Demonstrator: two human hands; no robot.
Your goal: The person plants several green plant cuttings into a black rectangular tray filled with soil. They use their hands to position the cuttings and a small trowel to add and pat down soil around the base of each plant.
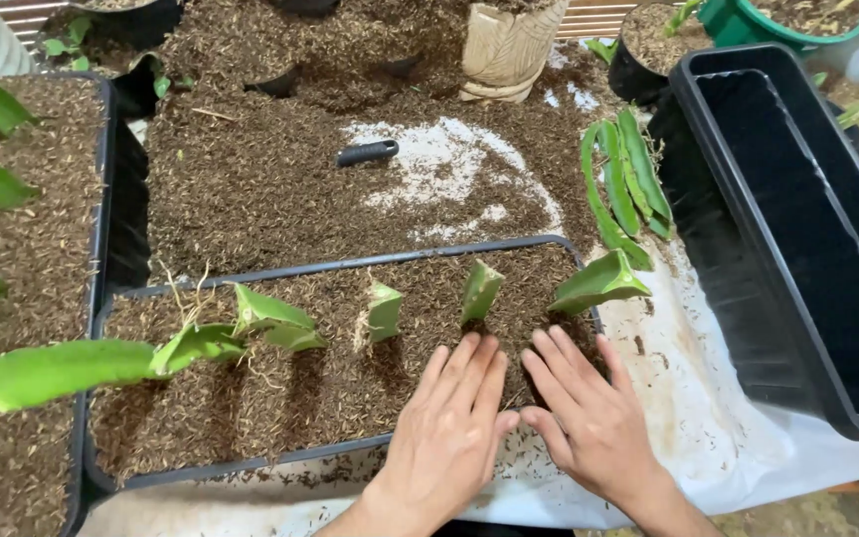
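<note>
Both hands flat, palms down, on brown husk soil in a long black planter tray (280, 270), near its right end. Left hand (446, 430) fingers together, pressing soil below an upright green cutting (480, 291); right hand (589, 413) fingers slightly spread, gripping nothing, beside the tray's right rim. Tray front edge runs under both wrists. About five fleshy green cuttings stand in the coarse, fibrous soil. Loose cuttings (626, 184) lie right of tray on white sheet (708, 418). Empty black trough (807, 239) blocks right side. Black handle (367, 152) on the soil heap behind.

Soil (509, 373) under both palms hidden
</note>
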